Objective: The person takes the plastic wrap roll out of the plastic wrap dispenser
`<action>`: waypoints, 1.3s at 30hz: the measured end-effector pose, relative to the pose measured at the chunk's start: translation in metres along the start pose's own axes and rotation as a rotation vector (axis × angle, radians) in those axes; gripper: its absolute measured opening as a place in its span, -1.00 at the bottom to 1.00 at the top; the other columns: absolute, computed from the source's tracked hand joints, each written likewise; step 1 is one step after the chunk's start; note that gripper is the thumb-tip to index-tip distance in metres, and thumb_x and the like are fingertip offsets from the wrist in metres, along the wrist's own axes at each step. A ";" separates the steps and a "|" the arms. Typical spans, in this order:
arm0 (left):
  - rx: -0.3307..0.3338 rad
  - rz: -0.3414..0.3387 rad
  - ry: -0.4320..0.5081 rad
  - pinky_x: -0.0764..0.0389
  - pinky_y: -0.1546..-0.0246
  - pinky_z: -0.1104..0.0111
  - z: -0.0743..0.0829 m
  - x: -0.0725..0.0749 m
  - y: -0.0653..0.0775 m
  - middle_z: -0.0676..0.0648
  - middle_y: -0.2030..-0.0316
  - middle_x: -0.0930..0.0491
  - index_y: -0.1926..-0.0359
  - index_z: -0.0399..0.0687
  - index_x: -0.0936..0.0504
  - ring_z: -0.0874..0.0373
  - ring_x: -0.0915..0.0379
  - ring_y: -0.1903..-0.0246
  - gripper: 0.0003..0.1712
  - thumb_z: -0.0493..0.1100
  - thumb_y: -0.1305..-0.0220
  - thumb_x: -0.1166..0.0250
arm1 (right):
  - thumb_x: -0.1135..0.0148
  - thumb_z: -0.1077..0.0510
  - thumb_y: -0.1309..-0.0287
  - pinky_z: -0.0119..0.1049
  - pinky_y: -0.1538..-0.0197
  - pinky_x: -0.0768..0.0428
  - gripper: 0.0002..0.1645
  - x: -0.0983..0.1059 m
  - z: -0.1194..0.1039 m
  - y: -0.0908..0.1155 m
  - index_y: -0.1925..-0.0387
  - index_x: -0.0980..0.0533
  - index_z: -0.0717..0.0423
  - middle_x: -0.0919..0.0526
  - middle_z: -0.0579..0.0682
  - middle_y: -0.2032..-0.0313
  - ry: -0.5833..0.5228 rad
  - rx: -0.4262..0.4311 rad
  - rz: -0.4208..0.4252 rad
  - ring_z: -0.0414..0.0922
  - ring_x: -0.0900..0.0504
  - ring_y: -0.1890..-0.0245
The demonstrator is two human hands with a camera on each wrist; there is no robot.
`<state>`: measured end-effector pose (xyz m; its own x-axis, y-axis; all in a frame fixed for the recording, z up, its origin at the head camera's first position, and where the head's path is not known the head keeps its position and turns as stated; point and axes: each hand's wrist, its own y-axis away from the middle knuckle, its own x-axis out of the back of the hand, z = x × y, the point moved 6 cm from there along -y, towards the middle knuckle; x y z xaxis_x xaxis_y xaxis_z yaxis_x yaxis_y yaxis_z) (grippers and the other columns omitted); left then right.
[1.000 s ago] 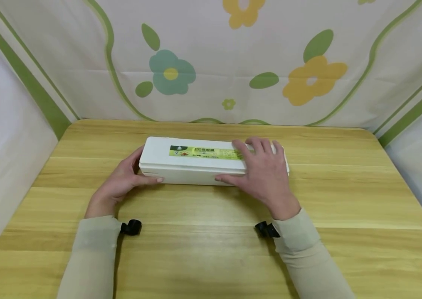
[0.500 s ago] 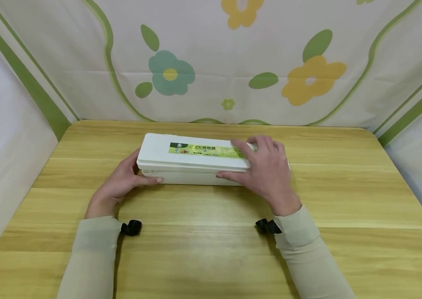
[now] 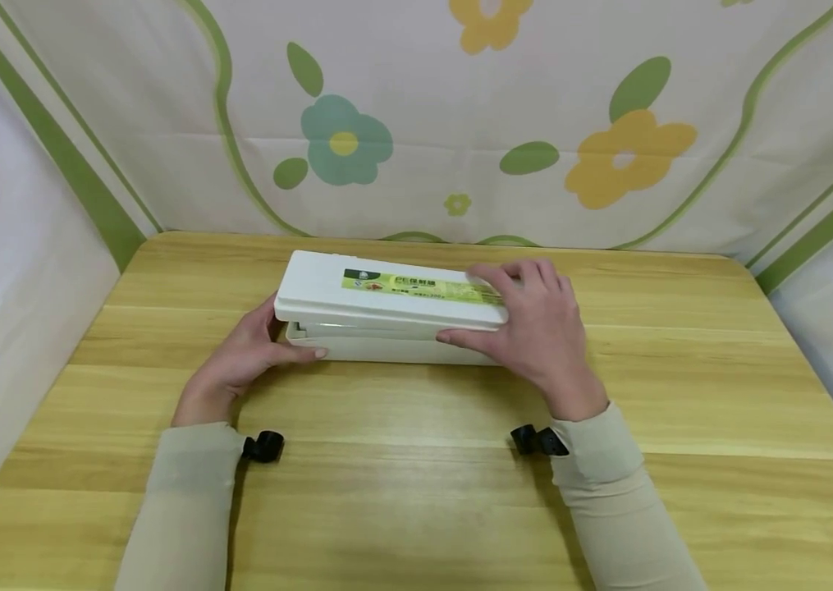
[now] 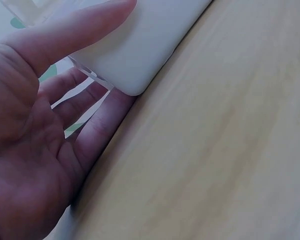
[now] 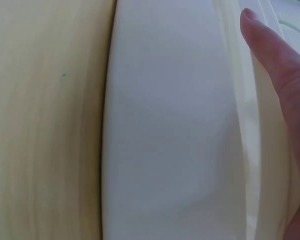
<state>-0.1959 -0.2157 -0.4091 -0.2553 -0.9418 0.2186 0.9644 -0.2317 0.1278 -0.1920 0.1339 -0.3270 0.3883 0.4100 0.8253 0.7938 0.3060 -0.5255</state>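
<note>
A long white cling film box lies across the table, its white lid [image 3: 316, 283] lifted and tilted, higher at the left end. A green and yellow label [image 3: 416, 286] runs along the lid. My right hand [image 3: 545, 336] grips the lid near its right end, thumb along the front edge and fingers over the top. At the left end, my left hand [image 3: 242, 353] holds the box base [image 3: 386, 349], thumb on its front wall. The left wrist view shows the fingers behind the base corner [image 4: 135, 65]. Through the gap, something pale and glossy shows inside.
The wooden table [image 3: 416, 492] carries the box near its back edge. A flower-printed curtain [image 3: 453, 107] hangs behind the table and at both sides. Black wrist mounts [image 3: 264, 446] stick out from the beige sleeves [image 3: 187, 501].
My right hand has raised the lid from the base, its left end most. A gap has opened along the front. My left hand has stayed at the base's left end.
</note>
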 end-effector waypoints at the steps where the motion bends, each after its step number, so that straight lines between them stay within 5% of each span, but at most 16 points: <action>1: -0.001 0.001 -0.001 -0.05 -0.64 -0.09 0.001 0.000 0.000 0.03 -0.46 -0.43 -0.63 0.14 -0.32 0.12 -0.09 -0.56 0.16 -0.31 -0.05 -0.70 | -0.69 -0.61 0.42 0.18 -0.05 -0.54 0.09 0.000 0.000 0.000 -0.20 -0.66 -0.24 -0.70 0.07 -0.05 -0.004 0.003 -0.001 0.15 -0.56 -0.11; 10: -0.002 -0.001 0.000 -0.40 -0.41 0.27 -0.001 0.001 -0.001 0.01 -0.41 -0.47 -0.62 0.23 -0.32 0.08 -0.30 -0.41 0.16 -0.31 -0.06 -0.70 | -0.69 -0.60 0.38 0.11 -0.01 -0.50 0.05 -0.004 -0.003 -0.001 -0.18 -0.68 -0.23 -0.67 0.07 0.00 -0.019 0.023 -0.018 0.13 -0.54 -0.02; 18: -0.004 0.000 -0.002 0.00 -0.66 -0.09 -0.001 -0.002 -0.003 0.03 -0.58 -0.32 -0.68 0.22 -0.24 0.12 0.03 -0.64 0.25 -0.28 -0.05 -0.72 | -0.69 -0.62 0.42 0.18 -0.07 -0.50 0.11 -0.001 0.005 -0.003 -0.22 -0.66 -0.23 -0.67 0.07 -0.05 -0.017 -0.042 -0.021 0.13 -0.53 -0.09; 27: -0.010 -0.021 0.006 -0.18 -0.58 0.01 0.000 -0.007 -0.009 0.00 -0.55 -0.33 -0.64 0.20 -0.29 0.05 -0.17 -0.52 0.19 -0.34 -0.07 -0.69 | -0.66 -0.62 0.36 0.15 -0.07 -0.47 0.15 0.005 0.013 -0.006 -0.28 -0.64 -0.19 -0.66 0.10 -0.10 -0.030 -0.160 -0.074 0.13 -0.49 -0.14; 33: 0.010 -0.036 -0.048 -0.45 -0.30 0.38 0.000 -0.002 -0.009 -0.04 -0.56 -0.28 -0.70 0.27 -0.16 -0.01 -0.28 -0.41 0.27 -0.29 -0.10 -0.68 | -0.70 -0.51 0.31 0.04 -0.01 -0.41 0.10 0.022 0.027 -0.007 -0.28 -0.65 -0.10 -0.63 0.20 -0.07 -0.106 -0.241 0.048 0.15 -0.44 -0.07; 39: 0.025 -0.025 -0.080 -0.35 -0.39 0.23 -0.003 0.007 -0.003 -0.04 -0.55 -0.27 -0.71 0.32 -0.13 0.00 -0.24 -0.42 0.28 -0.27 -0.12 -0.68 | -0.71 -0.54 0.37 0.21 -0.21 -0.34 0.14 0.022 0.034 -0.001 -0.29 -0.66 -0.14 -0.59 0.23 -0.07 -0.035 -0.189 0.040 0.22 -0.43 -0.09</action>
<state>-0.1999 -0.2221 -0.4107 -0.2845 -0.9133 0.2913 0.9559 -0.2474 0.1581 -0.2006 0.1717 -0.3152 0.4071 0.4490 0.7954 0.8532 0.1241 -0.5067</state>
